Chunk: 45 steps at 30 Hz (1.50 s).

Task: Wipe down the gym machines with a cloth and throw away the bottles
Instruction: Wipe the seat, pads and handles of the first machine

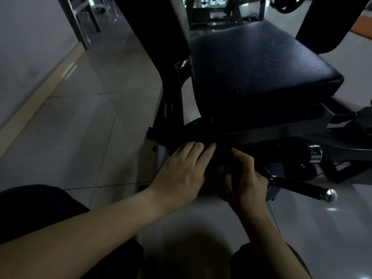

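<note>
In the head view, which is dim, a gym machine [298, 127] is seen closely from above. Its seat pad [261, 63] is a thick rectangle with rounded corners, covered by a black, grained, slightly shiny material like leather, and its front edge is turned toward the lower right of the picture. Behind it a black back pad [153, 37] is carried on a pale painted frame [179, 19]. Below the front of the seat a dark cloth [214, 178] is held between the two hands, against the dark lower parts of the machine. It is soft and crumpled, and in this light its outline and long axis cannot be told. The left hand [181, 174] is laid flat on the cloth, and its fingers [193, 150] are kept straight and close together, pointing up and to the right. The right hand [249, 182] is placed just beside it, with the fingers [239, 158] curled round the cloth, one of them stretched upward. How firmly the cloth is gripped cannot be told. To the right of this hand a thin black lever [298, 186] is seen, its long axis slanting down to the right and ended by a polished chrome ball. A short chrome cylinder [315, 153] is seen above it. The floor [90, 127] is made of large pale glossy tiles. At the left a grey wall [30, 47] with a beige skirting strip is met. Dark trousers [30, 208] are seen at the lower left.
</note>
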{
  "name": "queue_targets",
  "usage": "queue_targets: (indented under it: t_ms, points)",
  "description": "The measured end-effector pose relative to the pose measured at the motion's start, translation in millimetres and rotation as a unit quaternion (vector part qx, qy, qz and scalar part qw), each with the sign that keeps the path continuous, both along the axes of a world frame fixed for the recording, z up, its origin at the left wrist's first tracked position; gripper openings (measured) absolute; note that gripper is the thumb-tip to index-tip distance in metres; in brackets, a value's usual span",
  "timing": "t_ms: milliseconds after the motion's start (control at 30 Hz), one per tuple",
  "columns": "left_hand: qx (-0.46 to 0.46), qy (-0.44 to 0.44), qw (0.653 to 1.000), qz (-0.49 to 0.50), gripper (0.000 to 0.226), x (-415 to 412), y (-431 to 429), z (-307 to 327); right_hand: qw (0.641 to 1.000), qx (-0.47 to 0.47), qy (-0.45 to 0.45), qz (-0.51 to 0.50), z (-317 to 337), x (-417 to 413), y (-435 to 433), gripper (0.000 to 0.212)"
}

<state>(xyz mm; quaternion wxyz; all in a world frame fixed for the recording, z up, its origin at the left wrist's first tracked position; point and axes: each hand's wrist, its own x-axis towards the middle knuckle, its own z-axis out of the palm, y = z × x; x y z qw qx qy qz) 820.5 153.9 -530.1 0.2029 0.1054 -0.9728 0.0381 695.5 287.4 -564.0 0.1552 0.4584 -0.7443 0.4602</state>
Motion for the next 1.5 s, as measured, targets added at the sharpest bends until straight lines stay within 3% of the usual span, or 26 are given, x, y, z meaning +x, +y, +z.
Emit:
queue_targets:
  t_ms: [133,267,367,400,533,600,633,700,767,833,867,900,967,1000,1033,1133,1233,1367,1500]
  points:
    - [0.000,-0.002,1.000,0.012,0.075,-8.2,3.8,-4.0,0.999,-0.019,-0.047,-0.015,-2.9,5.5,-5.6,0.036]
    - [0.151,0.014,0.988,-0.004,0.057,-10.5,1.4,21.0,1.000,-0.002,-0.027,-0.010,0.5,3.4,-4.7,0.038]
    - [0.284,0.008,0.959,-0.010,0.046,-8.3,-9.0,41.0,1.000,0.023,0.013,-0.008,0.4,-2.2,-0.3,0.038]
    - [0.289,-0.005,0.957,-0.013,0.045,-8.0,-11.2,46.2,0.999,0.027,0.027,-0.015,0.6,-4.4,0.4,0.038]
    - [0.161,-0.021,0.986,0.044,0.021,3.3,-6.8,57.0,0.999,0.019,0.043,-0.003,0.6,-5.8,2.8,0.037]
    - [0.225,-0.015,0.970,0.087,0.011,14.6,-3.6,61.6,1.000,0.012,0.023,-0.003,-1.2,-4.9,0.5,0.037]
    - [0.318,0.006,0.942,0.107,0.013,18.9,-3.3,65.0,1.000,0.012,0.010,0.001,-1.6,-3.5,-0.4,0.038]
    - [0.508,0.103,0.847,0.115,0.012,20.7,-4.9,74.1,1.000,0.022,0.006,-0.006,-1.6,-2.3,0.6,0.041]
    - [0.623,0.166,0.755,0.115,0.008,17.7,-7.1,79.3,1.000,0.002,-0.027,-0.012,-1.1,2.1,4.8,0.036]
    - [0.712,0.150,0.681,0.085,0.021,12.6,-4.5,80.1,0.993,-0.059,-0.105,0.005,-0.9,9.9,6.7,0.028]
    - [0.724,0.119,0.676,0.069,0.031,10.5,-0.1,78.6,0.992,-0.052,-0.115,0.012,1.8,11.3,8.2,0.026]
    - [0.691,0.086,0.715,0.060,0.037,9.5,4.5,74.2,0.982,-0.040,-0.182,0.037,12.0,19.8,7.8,0.021]
    - [0.494,0.034,0.867,0.054,0.046,9.6,12.8,64.3,0.975,-0.067,-0.203,0.058,7.1,29.7,13.8,0.023]
    - [0.390,0.030,0.919,0.049,0.049,8.5,15.8,59.9,0.967,-0.089,-0.232,0.051,7.3,34.9,15.3,0.027]
    - [0.331,0.040,0.942,0.039,0.051,6.6,17.0,56.2,0.962,-0.121,-0.241,0.052,8.4,40.2,18.2,0.029]
    - [0.307,0.050,0.950,0.029,0.052,2.3,16.2,48.8,0.929,-0.190,-0.314,0.042,21.5,55.5,28.4,0.028]
    - [0.283,0.025,0.959,0.012,0.048,-2.0,11.1,50.0,0.853,-0.244,-0.455,0.076,32.1,51.3,30.4,0.022]
    - [0.191,-0.019,0.981,0.008,0.047,-13.4,1.4,52.3,0.839,-0.105,-0.531,0.059,29.4,44.6,18.4,0.015]
    - [0.041,-0.069,0.996,0.028,0.052,-23.7,7.3,45.3,0.810,-0.060,-0.583,0.018,38.8,32.3,11.5,0.013]
